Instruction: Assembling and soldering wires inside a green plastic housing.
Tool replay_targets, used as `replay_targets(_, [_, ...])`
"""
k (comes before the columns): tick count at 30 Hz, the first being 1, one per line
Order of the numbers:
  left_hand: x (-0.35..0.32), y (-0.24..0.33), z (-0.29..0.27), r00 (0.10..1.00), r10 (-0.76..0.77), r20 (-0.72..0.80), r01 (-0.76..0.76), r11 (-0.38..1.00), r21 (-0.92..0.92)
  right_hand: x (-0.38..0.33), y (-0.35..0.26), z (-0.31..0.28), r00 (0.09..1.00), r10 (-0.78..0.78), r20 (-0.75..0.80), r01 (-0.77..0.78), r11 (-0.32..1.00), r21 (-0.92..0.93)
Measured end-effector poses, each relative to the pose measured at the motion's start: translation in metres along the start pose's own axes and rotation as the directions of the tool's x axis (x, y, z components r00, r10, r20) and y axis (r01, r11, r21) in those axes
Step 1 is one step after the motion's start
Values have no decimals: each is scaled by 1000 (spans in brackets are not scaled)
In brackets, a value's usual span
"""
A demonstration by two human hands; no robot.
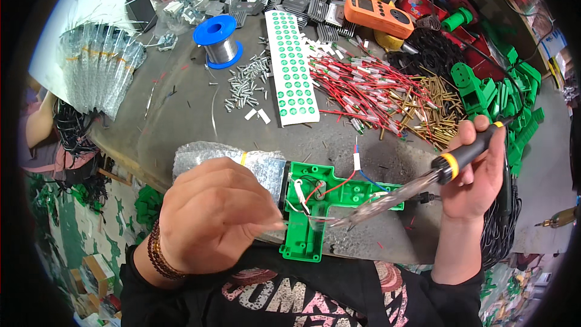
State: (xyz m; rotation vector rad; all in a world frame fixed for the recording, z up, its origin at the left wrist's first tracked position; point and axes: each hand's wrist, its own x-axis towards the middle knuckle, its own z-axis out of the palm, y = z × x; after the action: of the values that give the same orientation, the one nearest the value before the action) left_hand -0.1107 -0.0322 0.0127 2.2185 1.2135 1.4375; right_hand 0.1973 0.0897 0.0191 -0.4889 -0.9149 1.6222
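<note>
My right hand (469,188) grips the black handle of a soldering iron (463,154), which has yellow bands. Its metal barrel is blurred and slants down-left across an open green plastic housing (305,242) in front of me. Red, blue and white wires (356,161) run inside and out of this T-shaped housing. At its left my left hand (218,212) is closed, thumb and fingertips together by the housing's edge; what they pinch, if anything, is hidden. A flat silvery piece in bubble wrap (203,152) lies partly behind that hand, against the housing.
Beyond stand a blue solder spool (216,42), loose screws (247,82) and a sheet of green round stickers (293,72). Red wires (357,85), brass pins (439,106) and green housings (514,97) pile up at right. An orange meter (378,15) sits far right.
</note>
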Motion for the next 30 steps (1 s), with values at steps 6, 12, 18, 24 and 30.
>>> replay_targets(6, [15, 11, 10, 993, 46, 106, -30, 989, -144, 2, -17, -6, 993, -70, 90, 73, 997, -29])
replay_targets(12, [35, -8, 13, 959, -16, 284, 37, 997, -68, -1, -8, -3, 992, -36, 118, 44, 997, -70])
replay_targets(18, [42, -16, 16, 905, 102, 414, -53, 990, -129, -2, -7, 1, 991, -47, 129, 62, 991, -119])
replay_targets(24, [43, -19, 18, 923, 127, 363, -66, 982, -175, -2, -5, -1, 993, -69, 91, 79, 990, -113])
replay_targets(30, [41, -20, 20, 925, 134, 355, -64, 977, -203, -2, -5, -1, 991, -77, 112, 92, 987, -133])
